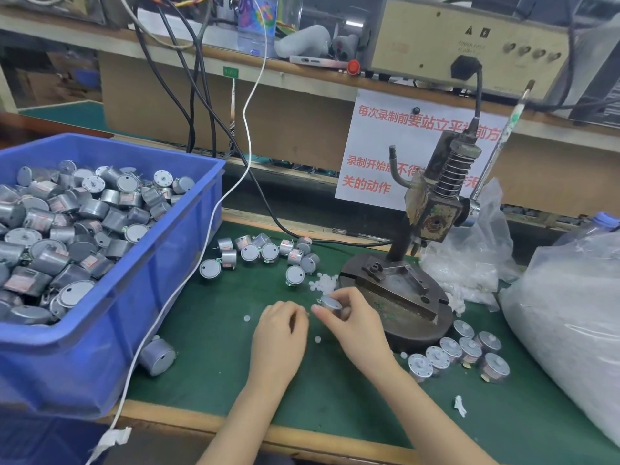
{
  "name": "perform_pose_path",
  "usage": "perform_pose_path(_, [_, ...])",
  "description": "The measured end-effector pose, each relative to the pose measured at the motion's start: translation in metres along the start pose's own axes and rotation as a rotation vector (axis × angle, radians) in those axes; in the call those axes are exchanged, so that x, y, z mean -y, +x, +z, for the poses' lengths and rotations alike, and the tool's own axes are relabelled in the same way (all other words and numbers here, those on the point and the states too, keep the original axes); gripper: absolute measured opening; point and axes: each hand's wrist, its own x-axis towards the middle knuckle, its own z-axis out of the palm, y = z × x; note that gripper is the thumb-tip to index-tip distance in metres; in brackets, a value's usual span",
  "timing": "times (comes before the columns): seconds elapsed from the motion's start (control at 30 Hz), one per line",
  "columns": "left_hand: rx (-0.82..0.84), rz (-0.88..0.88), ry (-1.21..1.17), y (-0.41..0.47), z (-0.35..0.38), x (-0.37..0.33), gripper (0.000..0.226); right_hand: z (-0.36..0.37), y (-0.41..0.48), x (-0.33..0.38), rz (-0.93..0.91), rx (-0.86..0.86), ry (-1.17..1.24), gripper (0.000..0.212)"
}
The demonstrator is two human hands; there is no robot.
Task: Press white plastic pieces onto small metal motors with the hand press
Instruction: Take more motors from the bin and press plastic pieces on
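Right hand (pixel 352 322): gripping a small metal motor (pixel 330 303) between thumb and fingers, just in front of the press base.
Left hand (pixel 281 325): resting knuckles up on the green mat (pixel 218 374), fingers curling toward the motor; I cannot tell whether it is pinching anything.
White pieces (pixel 323 282): lying in a small pile just behind the right hand.
Hand press (pixel 432 209): standing right of the hands.
Loose motors (pixel 265 252): lying clustered behind the hands.
Blue bin (pixel 167 297): sitting at left, holding a heap of motors.
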Motion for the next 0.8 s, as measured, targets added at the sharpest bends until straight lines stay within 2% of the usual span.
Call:
perform_pose_path(0.07, [-0.101,-0.115,-0.190,0.002,-0.007,-0.002,0.022,0.000,-0.010,-0.009,0.019,-0.016,0.002,0.023])
perform_pose_path(0.17, [-0.170,-0.242,-0.354,0.003,-0.012,-0.004,0.029,0.006,-0.020,-0.019,-0.007,-0.042,0.013,0.037])
perform_pose_path(0.33, [-0.144,-0.234,-0.291,0.002,-0.011,-0.003,0.031,0.011,-0.021,-0.022,-0.136,-0.018,-0.129,0.039])
perform_pose_path(0.6, [-0.128,-0.229,-0.243,0.002,-0.010,-0.005,0.029,0.013,-0.020,-0.022,-0.161,-0.004,-0.151,0.037])
perform_pose_path(0.8, [-0.125,-0.217,-0.242,0.002,-0.009,-0.003,0.027,0.014,-0.021,-0.020,-0.174,0.064,-0.257,0.042])
